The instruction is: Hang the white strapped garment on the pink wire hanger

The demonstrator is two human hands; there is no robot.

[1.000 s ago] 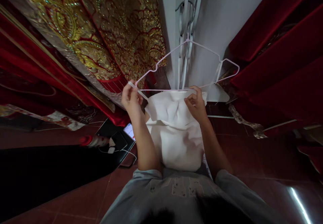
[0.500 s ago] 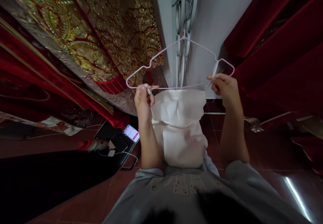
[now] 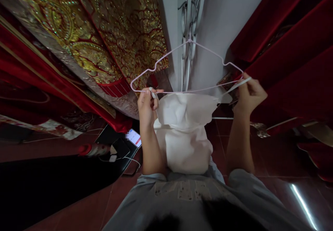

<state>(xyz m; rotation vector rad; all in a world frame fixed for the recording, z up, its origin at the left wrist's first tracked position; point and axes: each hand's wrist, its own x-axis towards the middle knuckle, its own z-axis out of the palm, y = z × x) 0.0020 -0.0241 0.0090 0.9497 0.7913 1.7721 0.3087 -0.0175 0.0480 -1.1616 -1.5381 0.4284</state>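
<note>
At the centre of the frame, a white garment (image 3: 186,137) hangs below the lower bar of a pale pink hanger (image 3: 189,41), the left hand (image 3: 147,104) pinching a white strap at that bar's left end while the right hand (image 3: 249,94), fingers pressed together, pinches another strap drawn out to the right corner. Gold-embroidered cloth (image 3: 130,33) fills the upper left, dark red cloth (image 3: 286,64) the right, and a lit phone (image 3: 134,138) lies at lower left near a red-capped bottle (image 3: 95,150).
</note>
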